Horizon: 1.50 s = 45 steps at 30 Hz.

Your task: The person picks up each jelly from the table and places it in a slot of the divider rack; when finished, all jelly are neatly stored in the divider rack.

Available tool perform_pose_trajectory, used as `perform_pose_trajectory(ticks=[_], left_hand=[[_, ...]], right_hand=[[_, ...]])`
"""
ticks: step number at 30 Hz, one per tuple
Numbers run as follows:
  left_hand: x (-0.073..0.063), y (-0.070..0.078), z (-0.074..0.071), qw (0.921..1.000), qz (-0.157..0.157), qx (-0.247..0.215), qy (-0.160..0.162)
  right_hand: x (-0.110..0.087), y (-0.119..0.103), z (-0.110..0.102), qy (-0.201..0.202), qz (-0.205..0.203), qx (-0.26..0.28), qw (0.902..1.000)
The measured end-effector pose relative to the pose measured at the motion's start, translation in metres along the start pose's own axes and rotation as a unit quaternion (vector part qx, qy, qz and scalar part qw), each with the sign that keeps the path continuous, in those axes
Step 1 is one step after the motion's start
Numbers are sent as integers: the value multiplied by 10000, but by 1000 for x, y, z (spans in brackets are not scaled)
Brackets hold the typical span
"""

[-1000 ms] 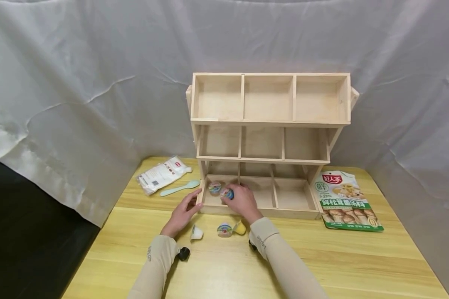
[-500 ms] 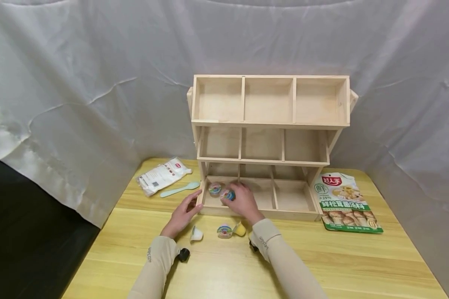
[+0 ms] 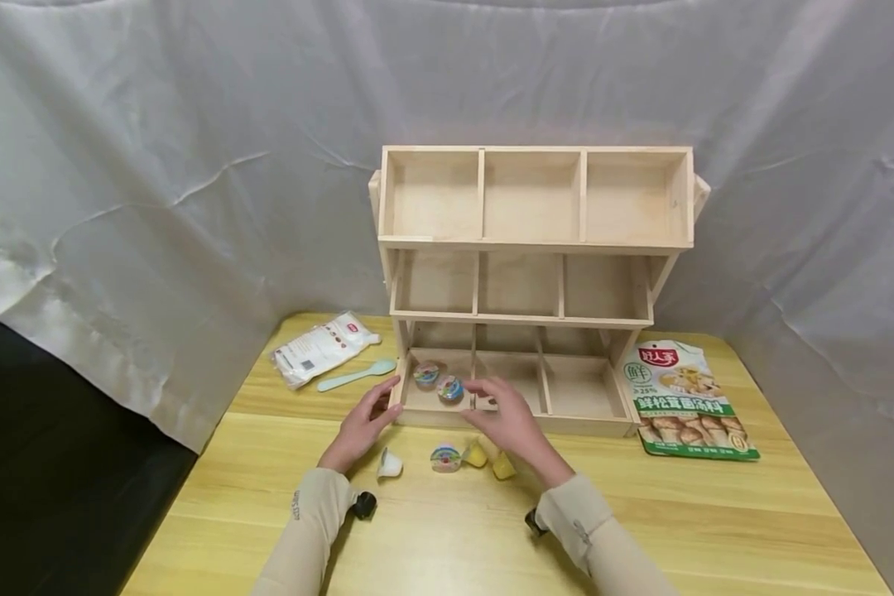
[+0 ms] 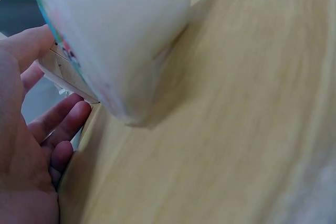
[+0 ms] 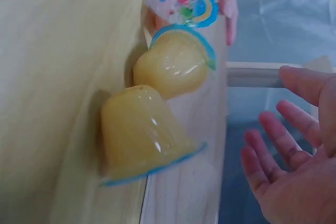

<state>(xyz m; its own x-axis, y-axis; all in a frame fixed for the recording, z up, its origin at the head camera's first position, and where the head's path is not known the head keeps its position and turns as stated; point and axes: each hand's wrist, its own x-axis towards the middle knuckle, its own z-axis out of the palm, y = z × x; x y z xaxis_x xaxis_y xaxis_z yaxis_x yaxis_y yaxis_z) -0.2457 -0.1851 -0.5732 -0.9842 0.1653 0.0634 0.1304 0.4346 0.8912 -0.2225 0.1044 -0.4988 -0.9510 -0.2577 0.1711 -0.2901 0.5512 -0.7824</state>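
Observation:
Two jelly cups with printed lids, the nearer one [image 3: 450, 389] bluish and the other [image 3: 426, 374] behind it, sit in the bottom-left compartment of a three-tier wooden rack [image 3: 517, 426]. My right hand [image 3: 508, 418] is just right of the nearer cup, fingers spread and holding nothing. My left hand [image 3: 359, 426] rests at the rack's lower left corner, fingers loosely bent. On the table before the rack lie a white jelly cup [image 4: 121, 40], a cup with its printed lid showing [image 5: 184, 4], and two yellow jelly cups, one [image 5: 176, 64] beside the other [image 5: 144, 129].
Left of the rack lie a white plastic packet [image 3: 324, 349] and a pale green spoon [image 3: 356, 377]. A green and white food pouch [image 3: 689, 401] lies to its right. Grey cloth [image 3: 194, 165] hangs behind and at the sides.
My right hand has let go of the bluish jelly cup, which stays in the bottom-left compartment, and has drawn back to the right, uncovering a second yellow cup. My left hand has stayed put.

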Motion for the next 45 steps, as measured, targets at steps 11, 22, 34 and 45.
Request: perform_pose_trajectory(ticks=[11, 22, 34, 45], left_hand=[[2, -2, -6, 9998, -31, -123, -132], [-1, 0, -3, 9998, -88, -111, -146], [-2, 6, -3, 9997, -138, -137, -179], [1, 0, 0, 9999, -40, -126, -52]], right_hand=[[-46, 8, -3, -670, -161, -381, 9969], [-50, 20, 12, -618, -327, -528, 9962], [-42, 22, 25, -623, -387, -1108, 9911], [-37, 23, 25, -559, -513, -1151, 9905]])
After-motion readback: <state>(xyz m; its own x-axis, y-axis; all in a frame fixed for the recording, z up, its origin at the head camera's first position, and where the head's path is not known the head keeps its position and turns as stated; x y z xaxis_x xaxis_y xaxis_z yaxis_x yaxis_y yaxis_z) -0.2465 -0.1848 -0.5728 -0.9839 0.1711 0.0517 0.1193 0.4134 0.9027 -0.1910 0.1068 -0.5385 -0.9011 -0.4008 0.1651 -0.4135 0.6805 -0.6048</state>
